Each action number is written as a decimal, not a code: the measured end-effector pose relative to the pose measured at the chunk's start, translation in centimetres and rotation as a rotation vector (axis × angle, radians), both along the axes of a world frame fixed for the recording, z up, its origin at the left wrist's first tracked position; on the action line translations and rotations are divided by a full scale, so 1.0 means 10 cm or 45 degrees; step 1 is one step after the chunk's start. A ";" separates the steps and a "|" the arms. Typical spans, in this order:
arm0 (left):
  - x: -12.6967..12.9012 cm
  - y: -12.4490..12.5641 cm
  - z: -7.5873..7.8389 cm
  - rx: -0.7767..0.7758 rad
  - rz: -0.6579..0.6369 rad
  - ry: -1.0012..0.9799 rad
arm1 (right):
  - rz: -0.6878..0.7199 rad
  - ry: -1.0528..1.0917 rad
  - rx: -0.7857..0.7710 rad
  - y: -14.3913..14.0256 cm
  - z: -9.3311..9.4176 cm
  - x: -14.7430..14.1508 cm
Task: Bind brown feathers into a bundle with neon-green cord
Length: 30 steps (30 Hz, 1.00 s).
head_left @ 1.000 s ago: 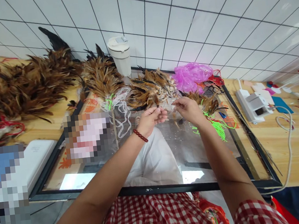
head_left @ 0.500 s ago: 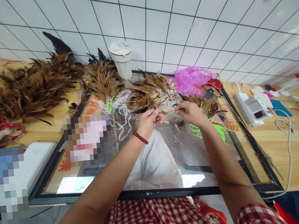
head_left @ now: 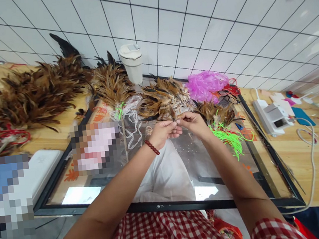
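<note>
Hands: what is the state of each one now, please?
Left hand: closed, pinching a small feather.
Right hand: closed, fingertips pinched on the same feather.

A small feather (head_left: 175, 123) is pinched between the fingertips of the left hand (head_left: 163, 132) and the right hand (head_left: 193, 124), which meet above the far half of the glass-topped surface (head_left: 182, 170); little of it shows, so its colour and lean cannot be told. Just behind the hands, touching or nearly so, lies a loose heap of brown and tan feathers (head_left: 163, 100), fanned flat near the surface's far edge, tips pointing outward.
</note>
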<state>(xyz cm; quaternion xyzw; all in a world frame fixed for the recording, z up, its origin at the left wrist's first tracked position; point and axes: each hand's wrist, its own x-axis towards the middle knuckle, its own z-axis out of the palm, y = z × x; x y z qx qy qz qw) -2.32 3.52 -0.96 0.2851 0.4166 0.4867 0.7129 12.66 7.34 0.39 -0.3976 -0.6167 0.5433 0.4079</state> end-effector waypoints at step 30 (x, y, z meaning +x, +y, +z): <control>-0.01 0.05 0.02 0.047 0.460 -0.144 | -0.104 -1.219 0.657 0.12 -0.12 0.26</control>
